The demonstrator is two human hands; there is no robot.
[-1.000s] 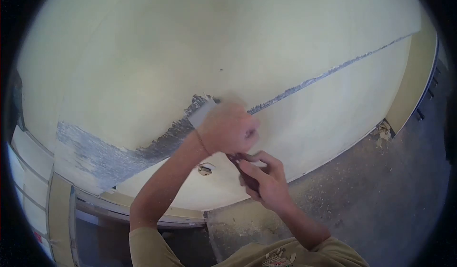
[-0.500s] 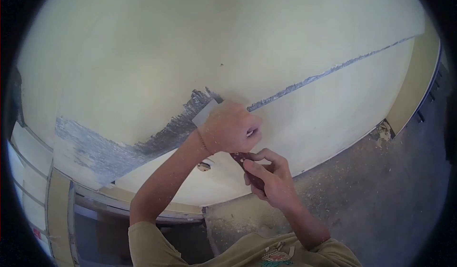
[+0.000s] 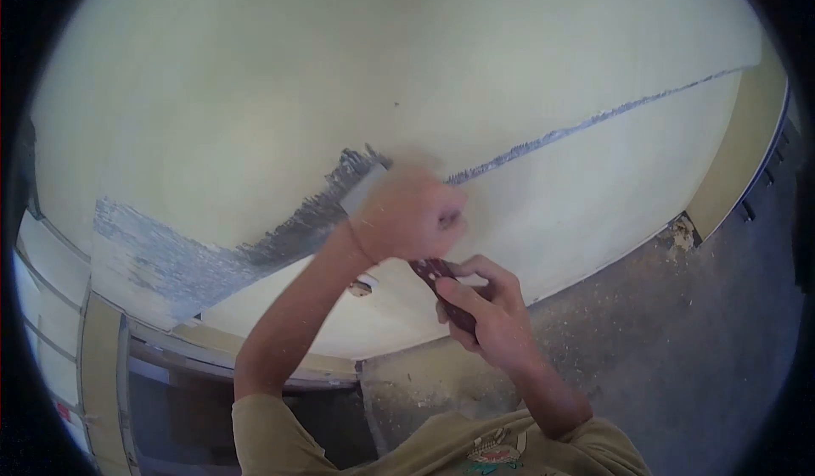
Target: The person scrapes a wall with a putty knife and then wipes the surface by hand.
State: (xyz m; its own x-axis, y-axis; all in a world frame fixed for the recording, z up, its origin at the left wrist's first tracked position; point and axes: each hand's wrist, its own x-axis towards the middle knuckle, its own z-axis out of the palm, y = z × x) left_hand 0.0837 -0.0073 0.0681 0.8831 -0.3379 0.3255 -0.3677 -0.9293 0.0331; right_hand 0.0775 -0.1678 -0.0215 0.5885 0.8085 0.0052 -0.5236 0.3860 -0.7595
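Observation:
A scraper's dark red handle point(image 3: 457, 309) sits in my right hand point(image 3: 494, 313), whose fingers wrap its lower end. My left hand point(image 3: 407, 215) is closed in a fist around the upper part of the same tool. Its flat grey blade point(image 3: 363, 189) shows past my left wrist, against the wall point(image 3: 246, 120). Around the blade runs a rough grey-blue patch point(image 3: 191, 264) of bared wall, and a thin grey-blue strip point(image 3: 543, 148) continues toward the upper right. The blade's far edge is partly hidden behind my blurred left hand.
Below the wall lies a grey floor point(image 3: 645, 340) scattered with pale flakes. A small hole point(image 3: 361, 288) is in the wall under my left forearm. A doorway frame point(image 3: 106, 366) stands at the lower left, and a damaged corner point(image 3: 683, 232) at the right.
The view has shifted slightly, so the wall marks appear a little higher. Both hands keep their hold on the scraper, a little higher in view.

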